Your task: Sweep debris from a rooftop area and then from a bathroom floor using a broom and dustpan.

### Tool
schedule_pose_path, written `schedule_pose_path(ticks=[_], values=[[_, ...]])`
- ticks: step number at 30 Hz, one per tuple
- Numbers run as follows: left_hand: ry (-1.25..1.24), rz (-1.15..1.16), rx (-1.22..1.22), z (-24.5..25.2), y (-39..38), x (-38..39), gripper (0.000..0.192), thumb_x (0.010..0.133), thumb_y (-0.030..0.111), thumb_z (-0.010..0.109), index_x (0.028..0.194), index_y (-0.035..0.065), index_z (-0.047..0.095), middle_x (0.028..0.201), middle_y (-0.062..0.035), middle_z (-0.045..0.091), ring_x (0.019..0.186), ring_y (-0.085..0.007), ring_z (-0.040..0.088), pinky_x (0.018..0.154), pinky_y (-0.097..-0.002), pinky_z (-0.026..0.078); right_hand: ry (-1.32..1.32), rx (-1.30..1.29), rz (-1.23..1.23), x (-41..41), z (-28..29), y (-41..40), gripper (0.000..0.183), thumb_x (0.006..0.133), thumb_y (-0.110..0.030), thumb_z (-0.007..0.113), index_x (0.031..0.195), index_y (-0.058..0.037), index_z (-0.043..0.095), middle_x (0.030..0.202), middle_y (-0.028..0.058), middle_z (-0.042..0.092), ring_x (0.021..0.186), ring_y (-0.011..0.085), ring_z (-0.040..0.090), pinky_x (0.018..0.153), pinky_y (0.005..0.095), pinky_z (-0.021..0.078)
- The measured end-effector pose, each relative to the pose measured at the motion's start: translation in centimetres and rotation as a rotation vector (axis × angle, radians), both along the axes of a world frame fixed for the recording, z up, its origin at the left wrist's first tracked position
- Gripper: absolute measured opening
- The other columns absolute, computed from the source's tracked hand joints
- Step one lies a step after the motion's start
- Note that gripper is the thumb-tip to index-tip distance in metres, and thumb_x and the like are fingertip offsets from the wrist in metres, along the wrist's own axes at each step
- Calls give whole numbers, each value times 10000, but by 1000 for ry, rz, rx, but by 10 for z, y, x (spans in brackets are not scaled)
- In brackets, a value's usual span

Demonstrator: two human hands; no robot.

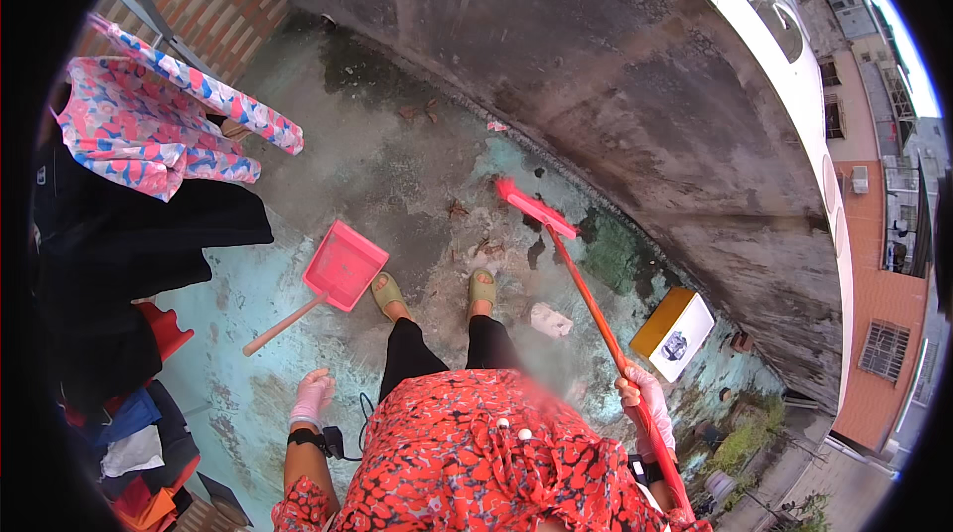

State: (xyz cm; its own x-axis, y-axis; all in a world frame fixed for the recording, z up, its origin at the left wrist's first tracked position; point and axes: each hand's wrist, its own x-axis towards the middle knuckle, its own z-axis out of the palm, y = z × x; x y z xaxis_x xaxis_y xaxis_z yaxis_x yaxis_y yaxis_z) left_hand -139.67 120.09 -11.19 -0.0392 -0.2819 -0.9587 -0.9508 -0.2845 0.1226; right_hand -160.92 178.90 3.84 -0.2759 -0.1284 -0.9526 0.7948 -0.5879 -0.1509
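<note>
My right hand [645, 399], in a light glove with bare fingertips, is closed around the long orange-red handle of a broom [588, 294]. The broom's pink head [537, 207] rests near the base of the wall, ahead and to the right of my feet. My left hand [313, 392], gloved in the same way, hangs with its fingers curled at my left side; no object shows in it. A pink dustpan [346, 265] with a wooden handle lies on the floor just ahead of that hand, beside my left sandal [388, 292].
Dry leaves [457, 210] lie on the stained concrete floor. A whitish block [551, 320] and a yellow and white box [672, 334] stand at right. A dark parapet wall [595, 85] curves along the right. Hanging clothes [149, 130] are at left, plants [752, 431] at lower right.
</note>
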Motion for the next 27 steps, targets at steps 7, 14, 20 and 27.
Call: schedule_pose_path(ticks=[7, 14, 20, 27], values=[[57, 83, -66, 5, -35, 16, 314, 800, 148, 533, 1113, 163, 516, 905, -2, 613, 695, -93, 540, 621, -264, 436, -161, 46, 84, -66, -77, -63, 132, 869, -116, 474, 986, -94, 418, 630, 46, 405, 385, 43, 317, 287, 148, 304], [79, 175, -79, -15, -55, 36, 384, 771, 149, 557, 1151, 145, 504, 958, -23, 610, 757, -98, 558, 633, -266, 431, -110, 35, 374, -59, -5, -138, 335, 861, -91, 470, 1195, -103, 447, 654, 89, 478, 369, 58, 320, 295, 166, 286], [156, 244, -6, -31, -63, 68, 380, 785, 133, 551, 1161, 122, 499, 974, -30, 610, 793, -115, 571, 658, -280, 441, 147, 95, 905, -177, -2, -264, 398, 866, -73, 459, 1259, -60, 394, 632, 63, 516, 361, 72, 373, 304, 191, 302], [129, 143, -27, 0, -73, 65, 370, 785, 156, 578, 1147, 118, 509, 983, -21, 602, 824, -110, 565, 659, -260, 433, 301, -136, 934, -235, -129, -390, 409, 849, -54, 484, 1235, 23, 374, 628, 49, 483, 403, 76, 374, 345, 200, 331]])
